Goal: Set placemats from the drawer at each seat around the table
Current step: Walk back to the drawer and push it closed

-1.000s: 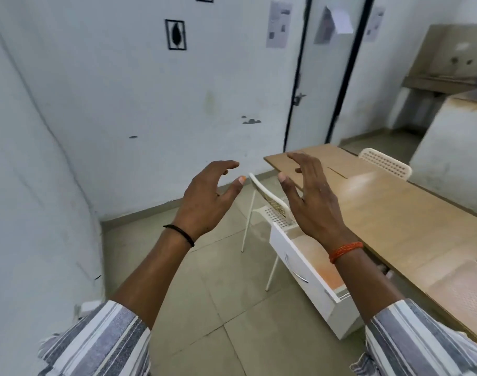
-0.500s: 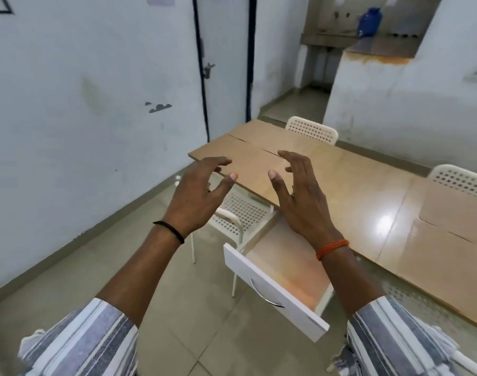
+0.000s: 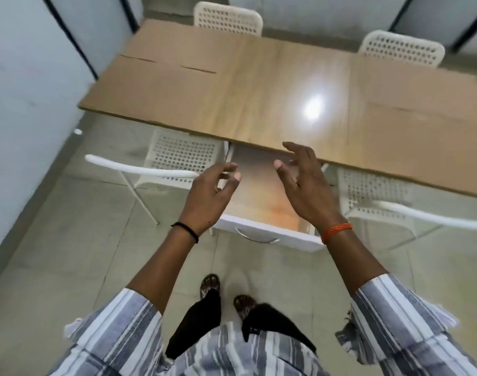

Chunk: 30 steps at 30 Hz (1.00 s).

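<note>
Landmark: the open drawer (image 3: 261, 204), pulled out from under the near edge of the table (image 3: 259, 85). Left of the drawer stands a white perforated chair (image 3: 177, 158), tucked partly under the table. My left hand (image 3: 207, 198) hovers above the drawer's left front corner, fingers loosely curled and spread, holding nothing. My right hand (image 3: 305, 185) hovers above the drawer's right side, fingers spread, holding nothing, its fingertips near the table edge. Right of the drawer stands a second white chair (image 3: 375, 196). Beyond the drawer, brown placemats lie on the tabletop: one (image 3: 156, 90) at the left end, one (image 3: 416, 137) at the right. The drawer's contents are too blurred to identify.
</note>
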### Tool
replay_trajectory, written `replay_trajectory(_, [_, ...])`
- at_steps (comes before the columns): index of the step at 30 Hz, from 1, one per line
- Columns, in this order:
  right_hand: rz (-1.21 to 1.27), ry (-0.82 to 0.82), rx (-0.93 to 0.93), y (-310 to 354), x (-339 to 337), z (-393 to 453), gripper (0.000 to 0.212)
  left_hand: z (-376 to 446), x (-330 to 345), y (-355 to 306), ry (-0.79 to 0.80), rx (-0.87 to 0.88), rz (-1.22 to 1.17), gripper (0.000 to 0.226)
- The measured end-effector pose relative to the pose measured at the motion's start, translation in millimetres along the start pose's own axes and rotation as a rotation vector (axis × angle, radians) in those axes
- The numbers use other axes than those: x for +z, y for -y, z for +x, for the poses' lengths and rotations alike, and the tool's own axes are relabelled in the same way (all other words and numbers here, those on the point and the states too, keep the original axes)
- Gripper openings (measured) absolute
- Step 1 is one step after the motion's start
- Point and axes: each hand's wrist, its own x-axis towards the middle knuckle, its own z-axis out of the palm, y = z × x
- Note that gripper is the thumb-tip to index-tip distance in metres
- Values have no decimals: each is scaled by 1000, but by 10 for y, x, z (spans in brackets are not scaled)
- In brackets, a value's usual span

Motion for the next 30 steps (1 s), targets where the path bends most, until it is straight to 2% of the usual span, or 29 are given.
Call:
replay_trajectory(5, [215,-85,399,-315,428,-503,19,-79,178,597,176,-177,-103,23])
replay_trajectory(8, [341,-117,683,-450,632,-808,13,-131,268,914,177,-443,-246,18])
replay_trajectory(12, [540,-148,1046,-644,810,-1048,19,-148,326,1128,140,-936,-519,21])
replay_trajectory(15, [683,-135,1246,-795,893,-1090,37,-66,371,1245,78,-1148,-662,28])
replay_trajectory(18, [824,-232,1314,-934,881,-979,46,141,445,1335,-19,-1188,-725,42])
replay_trajectory(23, [986,-414,1438,-1207,743,-781,28,354,535,1290,-78,-1229,-713,44])
replay_trajectory(28, [1068,-388,1507,-1460,643,-589,21,564,633,1222,-127,-1237,-697,24])
replay_trajectory(30, [1076,-371,1510,-1557,588,-483,22,669,677,1209,-143,-1221,-710,28])
